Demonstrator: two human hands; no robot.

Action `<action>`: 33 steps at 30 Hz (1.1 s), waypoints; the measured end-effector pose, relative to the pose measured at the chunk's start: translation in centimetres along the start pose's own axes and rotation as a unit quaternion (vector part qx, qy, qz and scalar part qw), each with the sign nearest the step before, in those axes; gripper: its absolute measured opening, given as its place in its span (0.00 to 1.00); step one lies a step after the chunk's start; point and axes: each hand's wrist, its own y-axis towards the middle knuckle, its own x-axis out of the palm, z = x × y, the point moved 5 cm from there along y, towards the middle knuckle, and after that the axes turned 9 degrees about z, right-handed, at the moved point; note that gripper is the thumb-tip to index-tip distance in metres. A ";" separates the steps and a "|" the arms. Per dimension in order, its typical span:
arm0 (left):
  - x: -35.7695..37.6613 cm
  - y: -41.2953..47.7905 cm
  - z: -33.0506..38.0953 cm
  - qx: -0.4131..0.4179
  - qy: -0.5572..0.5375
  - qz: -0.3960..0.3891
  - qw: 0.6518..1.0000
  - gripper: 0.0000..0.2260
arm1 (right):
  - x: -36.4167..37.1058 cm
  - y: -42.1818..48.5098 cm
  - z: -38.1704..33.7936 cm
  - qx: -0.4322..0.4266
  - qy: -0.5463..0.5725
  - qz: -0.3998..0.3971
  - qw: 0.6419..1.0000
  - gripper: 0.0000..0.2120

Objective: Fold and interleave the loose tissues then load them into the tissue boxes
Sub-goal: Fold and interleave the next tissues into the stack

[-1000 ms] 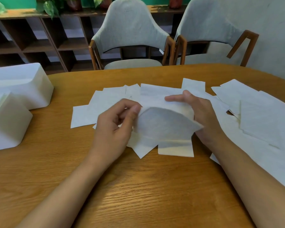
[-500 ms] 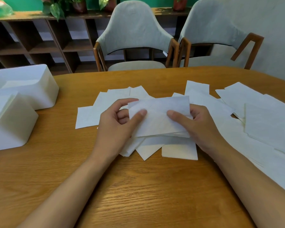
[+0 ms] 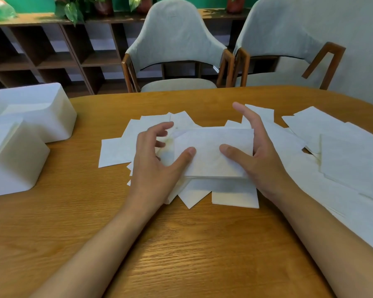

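Cropped by the frame edge: tissue boxes (image 3: pixel 52 117) left of the left hand (image 3: pixel 153 164), loose tissues (image 3: pixel 342 160) right of the right hand (image 3: pixel 263 158). Both hands cover parts of the folded tissue stack (image 3: pixel 213 153); layer count indiscernible.

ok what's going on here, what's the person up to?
A person is folding tissues at a wooden table. Both thumbs press on a folded tissue lying on top of a messy pile in the middle. The left hand has its fingers loosely curled, the right hand has them straight, and neither grips anything. More loose tissues lie spread out to the right. Two white tissue boxes stand at the left; nothing is being loaded into them at this moment.
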 end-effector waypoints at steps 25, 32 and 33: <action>8.4 -4.9 3.1 0.259 0.215 -0.275 0.901 0.25 | -6.6 0.5 2.5 0.055 -0.072 0.059 0.994 0.11; 8.6 -4.9 2.9 0.281 0.222 -0.256 0.898 0.10 | -6.7 0.1 3.0 0.060 -0.022 0.077 0.995 0.10; 8.4 -4.9 3.0 0.293 0.221 -0.245 0.897 0.09 | -6.8 0.1 3.0 0.057 -0.017 0.077 0.995 0.11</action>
